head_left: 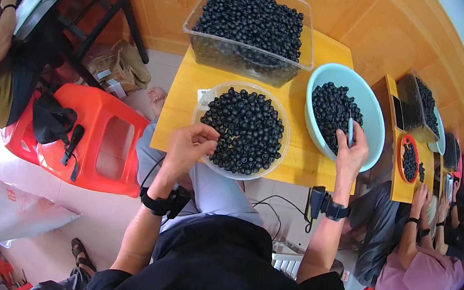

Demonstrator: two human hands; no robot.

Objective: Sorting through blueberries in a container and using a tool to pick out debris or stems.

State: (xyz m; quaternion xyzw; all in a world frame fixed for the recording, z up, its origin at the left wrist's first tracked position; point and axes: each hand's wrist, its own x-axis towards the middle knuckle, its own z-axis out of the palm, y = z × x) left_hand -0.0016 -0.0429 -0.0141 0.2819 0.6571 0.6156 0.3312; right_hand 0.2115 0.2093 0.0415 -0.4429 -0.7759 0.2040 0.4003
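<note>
At centre, on a yellow wooden table (pixel 329 49), a round, translucent plastic bowl (pixel 205 104) of small, round, black beads (pixel 247 129). Over the bowl's left edge, the left hand (pixel 191 143), with thumb and fingertips pressed together; impossible to tell whether around a bead. Right of centre, over a round, light-blue plastic basin (pixel 372 114) partly filled with similar beads, the right hand (pixel 353 149), pinching a slim, pale-blue, stick-like tool (pixel 350 130). At top centre, a rectangular, clear plastic tub (pixel 229 56) heaped with more beads.
</note>
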